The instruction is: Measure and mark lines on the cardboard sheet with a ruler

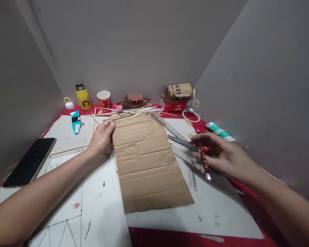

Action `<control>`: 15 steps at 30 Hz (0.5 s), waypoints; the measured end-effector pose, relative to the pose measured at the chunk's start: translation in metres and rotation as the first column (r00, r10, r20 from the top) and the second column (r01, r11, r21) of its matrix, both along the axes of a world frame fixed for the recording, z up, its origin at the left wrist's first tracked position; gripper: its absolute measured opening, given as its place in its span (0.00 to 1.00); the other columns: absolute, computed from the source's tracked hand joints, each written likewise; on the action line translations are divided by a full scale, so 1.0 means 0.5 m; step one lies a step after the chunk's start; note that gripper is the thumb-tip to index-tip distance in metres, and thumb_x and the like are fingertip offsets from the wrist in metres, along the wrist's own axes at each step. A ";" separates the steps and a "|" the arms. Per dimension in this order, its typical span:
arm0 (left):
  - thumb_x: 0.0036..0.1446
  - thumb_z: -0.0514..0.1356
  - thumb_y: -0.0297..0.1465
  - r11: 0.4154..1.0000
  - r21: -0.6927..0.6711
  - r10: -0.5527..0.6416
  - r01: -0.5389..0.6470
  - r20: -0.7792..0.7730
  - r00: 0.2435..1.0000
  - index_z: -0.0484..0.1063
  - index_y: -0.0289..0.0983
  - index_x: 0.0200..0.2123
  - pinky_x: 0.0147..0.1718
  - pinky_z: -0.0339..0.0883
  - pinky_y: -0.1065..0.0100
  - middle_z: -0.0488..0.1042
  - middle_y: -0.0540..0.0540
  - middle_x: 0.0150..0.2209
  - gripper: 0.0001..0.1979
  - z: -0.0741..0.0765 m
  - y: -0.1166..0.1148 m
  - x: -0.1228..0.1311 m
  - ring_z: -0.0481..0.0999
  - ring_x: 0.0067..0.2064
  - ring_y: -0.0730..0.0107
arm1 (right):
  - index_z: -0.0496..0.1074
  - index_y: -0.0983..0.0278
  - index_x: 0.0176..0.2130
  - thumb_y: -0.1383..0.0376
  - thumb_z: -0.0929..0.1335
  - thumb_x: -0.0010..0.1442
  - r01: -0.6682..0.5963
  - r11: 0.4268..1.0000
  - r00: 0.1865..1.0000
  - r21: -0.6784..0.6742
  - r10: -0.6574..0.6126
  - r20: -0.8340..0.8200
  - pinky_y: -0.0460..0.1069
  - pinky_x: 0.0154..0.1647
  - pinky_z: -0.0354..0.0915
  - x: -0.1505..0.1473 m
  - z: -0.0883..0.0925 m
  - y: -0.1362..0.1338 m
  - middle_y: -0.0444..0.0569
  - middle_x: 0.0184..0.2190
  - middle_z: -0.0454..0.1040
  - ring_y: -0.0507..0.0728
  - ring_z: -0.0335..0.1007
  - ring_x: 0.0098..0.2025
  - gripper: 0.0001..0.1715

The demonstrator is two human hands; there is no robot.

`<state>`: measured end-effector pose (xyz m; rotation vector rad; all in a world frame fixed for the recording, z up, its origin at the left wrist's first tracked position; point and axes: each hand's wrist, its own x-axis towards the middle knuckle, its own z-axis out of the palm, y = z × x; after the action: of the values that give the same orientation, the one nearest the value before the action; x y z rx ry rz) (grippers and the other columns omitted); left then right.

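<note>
A creased brown cardboard sheet (pixel 146 161) lies flat in the middle of the white work surface (pixel 221 212). My left hand (pixel 101 139) rests at the sheet's upper left corner, fingers curled onto its edge. My right hand (pixel 221 156) hovers to the right of the sheet, with a red pencil (pixel 203 157) held between its fingers. The fingertips of that hand touch a clear ruler (pixel 185 156) lying beside the cardboard. A long metal ruler (pixel 170 129) lies at a slant along the sheet's upper right edge.
A dark phone (pixel 29 161) lies at the left. Thin wooden sticks (pixel 123 114) are piled behind the cardboard. Along the back wall stand a yellow bottle (pixel 83 97), a paper cup (pixel 104 98), a cardboard boat model (pixel 135 101) and a red box (pixel 173 104). A glue tube (pixel 220 132) lies at the right.
</note>
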<state>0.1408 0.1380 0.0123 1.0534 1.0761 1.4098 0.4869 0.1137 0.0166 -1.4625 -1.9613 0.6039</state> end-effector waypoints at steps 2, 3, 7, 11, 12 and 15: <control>0.50 0.69 0.40 0.999 0.021 0.033 -0.033 0.002 0.999 0.68 0.37 0.28 0.26 0.63 0.75 0.71 0.53 0.25 0.15 -0.001 -0.002 0.002 0.69 0.26 0.74 | 0.70 0.60 0.44 0.48 0.72 0.52 0.016 1.000 1.000 0.003 -0.016 0.017 0.56 0.45 0.71 -0.002 -0.005 0.003 0.54 0.40 0.77 0.62 0.75 0.41 0.26; 0.49 0.69 0.41 0.998 0.031 0.047 -0.047 0.004 0.999 0.67 0.37 0.27 0.26 0.62 0.75 0.71 0.53 0.25 0.16 0.000 -0.003 0.003 0.68 0.26 0.74 | 0.69 0.60 0.43 0.50 0.72 0.52 0.020 1.000 1.000 0.008 -0.020 0.020 0.55 0.46 0.71 -0.003 -0.008 0.005 0.54 0.40 0.77 0.62 0.75 0.41 0.24; 0.47 0.70 0.42 0.996 0.048 0.075 -0.075 0.008 0.997 0.67 0.37 0.26 0.25 0.60 0.75 0.70 0.54 0.24 0.18 0.001 -0.005 0.004 0.66 0.25 0.75 | 0.69 0.59 0.42 0.54 0.70 0.52 0.024 0.999 0.999 0.039 -0.026 0.042 0.55 0.41 0.71 -0.002 -0.025 0.012 0.52 0.39 0.78 0.61 0.75 0.39 0.19; 0.48 0.69 0.42 0.998 0.009 0.056 -0.056 -0.002 0.998 0.67 0.37 0.26 0.21 0.56 0.75 0.67 0.55 0.21 0.18 0.001 -0.015 0.010 0.62 0.22 0.76 | 0.70 0.58 0.40 0.50 0.70 0.52 0.004 0.998 0.998 0.056 -0.007 0.066 0.57 0.40 0.71 -0.007 -0.029 0.010 0.51 0.38 0.78 0.63 0.76 0.38 0.19; 0.49 0.69 0.42 0.999 0.000 0.048 -0.048 -0.003 0.999 0.67 0.37 0.26 0.20 0.55 0.75 0.66 0.55 0.21 0.18 0.002 -0.020 0.013 0.62 0.21 0.76 | 0.71 0.58 0.40 0.48 0.71 0.53 0.026 0.996 0.999 0.082 -0.029 0.040 0.58 0.41 0.71 -0.011 -0.026 0.005 0.51 0.37 0.78 0.64 0.76 0.39 0.20; 0.50 0.69 0.44 0.999 -0.021 0.025 -0.025 0.001 1.000 0.67 0.38 0.27 0.19 0.55 0.75 0.65 0.56 0.20 0.18 0.008 -0.038 0.026 0.61 0.21 0.76 | 0.72 0.57 0.38 0.45 0.68 0.59 0.156 0.979 0.982 0.131 -0.140 -0.127 0.58 0.45 0.71 -0.032 -0.013 -0.018 0.51 0.38 0.79 0.63 0.77 0.41 0.19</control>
<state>0.1537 0.1191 0.0162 1.0272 1.1044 1.4160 0.4709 0.1046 0.0102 -1.4373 -1.7500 0.4647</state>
